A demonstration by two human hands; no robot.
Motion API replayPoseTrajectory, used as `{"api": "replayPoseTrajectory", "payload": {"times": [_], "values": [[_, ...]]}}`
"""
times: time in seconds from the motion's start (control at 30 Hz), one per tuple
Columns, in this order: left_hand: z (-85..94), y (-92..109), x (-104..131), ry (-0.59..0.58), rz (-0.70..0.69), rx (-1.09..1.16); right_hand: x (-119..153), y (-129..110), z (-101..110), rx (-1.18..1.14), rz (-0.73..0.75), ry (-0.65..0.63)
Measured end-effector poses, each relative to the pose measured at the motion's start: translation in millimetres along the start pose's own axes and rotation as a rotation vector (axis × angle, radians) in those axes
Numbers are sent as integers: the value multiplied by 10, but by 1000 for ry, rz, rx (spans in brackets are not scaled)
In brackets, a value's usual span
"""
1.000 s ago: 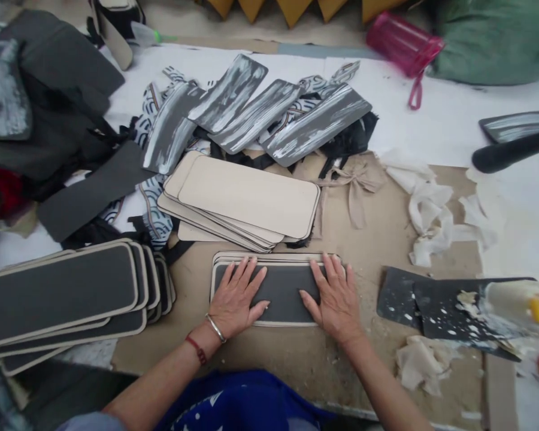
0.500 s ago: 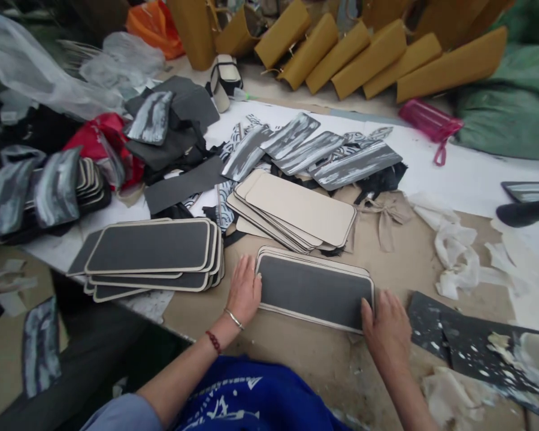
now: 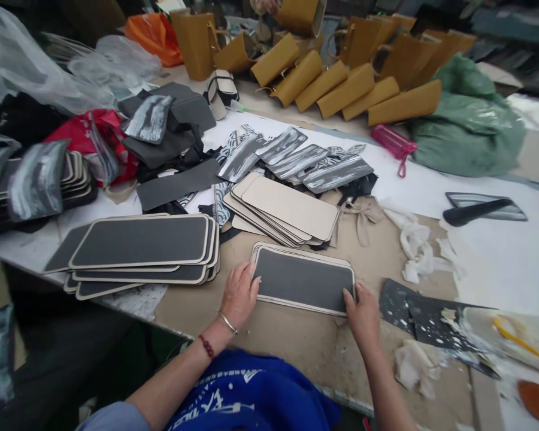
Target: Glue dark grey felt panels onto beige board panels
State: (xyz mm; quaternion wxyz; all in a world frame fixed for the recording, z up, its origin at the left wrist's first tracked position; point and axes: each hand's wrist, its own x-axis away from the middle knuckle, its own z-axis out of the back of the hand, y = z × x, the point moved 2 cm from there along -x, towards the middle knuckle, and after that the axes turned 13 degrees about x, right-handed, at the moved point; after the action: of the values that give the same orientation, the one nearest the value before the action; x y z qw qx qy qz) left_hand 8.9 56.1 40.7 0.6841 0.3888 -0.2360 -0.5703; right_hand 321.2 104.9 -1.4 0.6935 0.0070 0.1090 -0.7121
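Note:
In front of me lies a short stack of dark grey rounded panels with cream borders (image 3: 303, 280). My left hand (image 3: 240, 294) holds its left end, the thumb at the near corner and the other fingers along the edge. At the right end, my right hand (image 3: 362, 308) grips the stack with its thumb on top; its fingers curl round the edge and are partly hidden. Just behind sits a fanned pile of cream panels (image 3: 291, 208). To the left, a larger stack of similar dark panels (image 3: 139, 241) reaches the table edge.
Grey brush-streaked strips (image 3: 336, 172) lie beyond the cream pile. On the right are paint-spotted dark sheets (image 3: 397, 304), a yellow-handled tool (image 3: 516, 336) and crumpled pale scraps (image 3: 415, 365). Mustard bag pieces (image 3: 335, 87) line the back beside a green sack (image 3: 467, 129).
My view has swung to the right and up, showing more of the table's right side. My right hand's fingers have closed in round the stack's right edge. Both hands stay at its ends.

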Motion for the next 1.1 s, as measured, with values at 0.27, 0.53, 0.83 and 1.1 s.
{"api": "replayPoseTrajectory", "payload": {"times": [0.27,0.53,0.83,1.1], "values": [[-42,-21,-210,-120,361,200,43,-6,-32,-29,-25,47],[-27,-2,-155,-115,556,495,220,-100,433,-313,-278,-50],[-64,38,-94,-127,685,670,844,-1403,455,-1257,-333,-946],[-45,108,54,-163,759,829,777,-1519,308,-1607,-900,-781]]}}
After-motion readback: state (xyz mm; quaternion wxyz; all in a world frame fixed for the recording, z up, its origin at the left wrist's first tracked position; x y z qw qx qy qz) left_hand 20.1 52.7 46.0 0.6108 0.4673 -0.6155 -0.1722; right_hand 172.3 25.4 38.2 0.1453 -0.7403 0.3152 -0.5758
